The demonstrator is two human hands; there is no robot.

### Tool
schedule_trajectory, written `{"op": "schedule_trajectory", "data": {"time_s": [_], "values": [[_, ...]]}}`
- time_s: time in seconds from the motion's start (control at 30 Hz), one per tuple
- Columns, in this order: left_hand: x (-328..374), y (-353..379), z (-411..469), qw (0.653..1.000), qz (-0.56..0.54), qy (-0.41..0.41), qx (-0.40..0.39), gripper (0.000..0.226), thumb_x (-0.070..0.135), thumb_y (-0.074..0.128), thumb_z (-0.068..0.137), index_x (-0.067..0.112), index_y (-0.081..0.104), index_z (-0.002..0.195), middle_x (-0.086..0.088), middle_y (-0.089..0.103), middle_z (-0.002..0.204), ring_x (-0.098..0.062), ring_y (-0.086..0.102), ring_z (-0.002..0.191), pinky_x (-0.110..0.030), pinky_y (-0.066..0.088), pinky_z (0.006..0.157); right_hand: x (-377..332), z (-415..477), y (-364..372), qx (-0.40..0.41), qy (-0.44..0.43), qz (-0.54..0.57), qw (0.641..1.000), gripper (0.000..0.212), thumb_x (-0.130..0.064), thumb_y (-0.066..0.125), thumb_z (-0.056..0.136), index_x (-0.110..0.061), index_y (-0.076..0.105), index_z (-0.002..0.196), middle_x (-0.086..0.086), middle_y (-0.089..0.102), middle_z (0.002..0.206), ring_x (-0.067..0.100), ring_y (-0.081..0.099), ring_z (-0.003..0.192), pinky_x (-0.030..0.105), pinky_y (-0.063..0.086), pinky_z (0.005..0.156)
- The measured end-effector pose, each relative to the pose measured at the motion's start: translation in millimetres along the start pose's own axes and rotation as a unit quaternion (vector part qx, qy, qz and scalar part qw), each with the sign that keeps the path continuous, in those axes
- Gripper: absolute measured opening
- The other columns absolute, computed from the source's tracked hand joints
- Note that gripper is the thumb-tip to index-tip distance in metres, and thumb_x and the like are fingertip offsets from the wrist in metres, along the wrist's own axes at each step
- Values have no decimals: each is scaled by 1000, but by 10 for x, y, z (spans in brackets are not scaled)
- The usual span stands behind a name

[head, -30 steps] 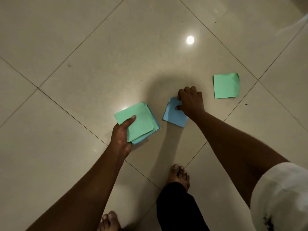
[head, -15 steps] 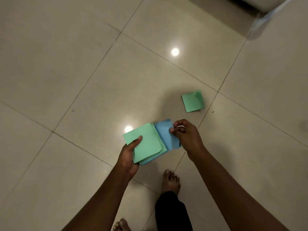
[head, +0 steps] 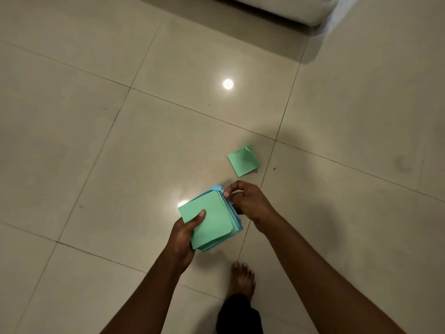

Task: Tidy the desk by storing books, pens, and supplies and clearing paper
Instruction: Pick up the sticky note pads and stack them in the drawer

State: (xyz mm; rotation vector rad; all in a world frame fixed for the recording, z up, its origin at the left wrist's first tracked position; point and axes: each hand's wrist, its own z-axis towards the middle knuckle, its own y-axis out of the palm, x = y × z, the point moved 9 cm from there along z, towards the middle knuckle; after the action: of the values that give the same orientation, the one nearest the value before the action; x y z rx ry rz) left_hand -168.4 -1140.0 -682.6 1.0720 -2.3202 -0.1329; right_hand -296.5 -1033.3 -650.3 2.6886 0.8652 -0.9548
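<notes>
My left hand (head: 183,233) holds a stack of green and blue paper squares (head: 213,220) above the floor, thumb on the top green sheet. My right hand (head: 248,201) pinches the stack's right edge, where a blue sheet sits under the green ones. One loose green paper square (head: 243,161) with a bent corner lies on the floor tiles beyond my right hand.
Glossy beige floor tiles (head: 120,141) fill the view, with ceiling light reflections. A white piece of furniture (head: 289,8) stands at the top edge. My bare foot (head: 243,278) and dark trouser leg are below the hands.
My right hand lifted the blue sheet off the floor and brought it to the stack in my left hand. The view rose and turned, so the loose green square looks farther away.
</notes>
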Motion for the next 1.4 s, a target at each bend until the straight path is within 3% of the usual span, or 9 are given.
{"op": "schedule_trajectory", "data": {"time_s": [0.2,0.3,0.47,0.73,0.9,1.0,1.13,1.27,1.4], "values": [[45,-63,402,1000,-19,8,21,39,18,73,75,15,63,112,-7,71,105,-25,68,93,-35,57,73,-23,805,-639,157,-40,-144,976,8,-11,60,87,-14,64,92,3,67,98,15,60,85,25,45,74],[1,-109,762,1000,-8,0,30,35,20,71,76,16,64,110,-5,71,99,-24,68,88,-34,55,70,135,1368,-854,199,-28,-318,927,37,-19,65,84,-13,55,119,9,56,121,26,52,114,34,43,90],[-115,-273,1328,999,-8,-9,38,33,25,65,76,15,64,108,-3,73,97,-21,69,87,-35,54,75,299,1990,-962,228,-3,-434,871,63,-27,70,81,-12,38,133,12,43,130,31,41,122,41,42,91],[-358,-378,1664,998,-34,-55,-5,40,20,65,74,11,63,113,-8,70,105,-25,66,95,-39,54,85,625,2322,-962,298,44,-414,859,78,-34,79,70,-12,35,131,15,44,129,32,42,120,44,35,95],[-352,-369,1667,998,-21,-60,13,41,18,66,75,11,62,115,-9,69,105,-25,67,91,-38,56,80,706,2290,-997,298,30,-307,903,55,-26,76,75,-13,47,119,10,60,118,31,52,112,40,32,95],[-289,-322,1505,997,-12,-67,43,29,15,65,82,11,63,111,-9,70,101,-26,67,88,-36,54,76,719,1977,-998,294,30,-126,947,42,-23,75,76,-11,60,114,8,64,113,30,59,108,42,44,94],[-131,-85,1032,993,-18,-89,73,24,17,67,82,11,64,105,-9,69,98,-28,65,86,-38,53,75,302,1025,-920,176,-2,205,963,25,-12,68,83,-11,61,107,2,67,95,21,66,88,31,57,65],[241,465,419,994,2,-88,60,25,16,67,81,11,65,105,-9,71,94,-29,66,84,-38,53,71,-433,-124,-1014,110,-73,127,983,17,-14,68,83,-15,66,100,4,72,95,17,69,80,31,58,69],[798,1274,-352,998,18,-56,-3,25,15,62,84,11,65,108,-11,73,96,-30,67,88,-40,51,79,-902,-974,-1194,158,-77,-5,984,8,-24,75,77,-22,68,79,2,70,81,21,65,76,35,51,69]]}}
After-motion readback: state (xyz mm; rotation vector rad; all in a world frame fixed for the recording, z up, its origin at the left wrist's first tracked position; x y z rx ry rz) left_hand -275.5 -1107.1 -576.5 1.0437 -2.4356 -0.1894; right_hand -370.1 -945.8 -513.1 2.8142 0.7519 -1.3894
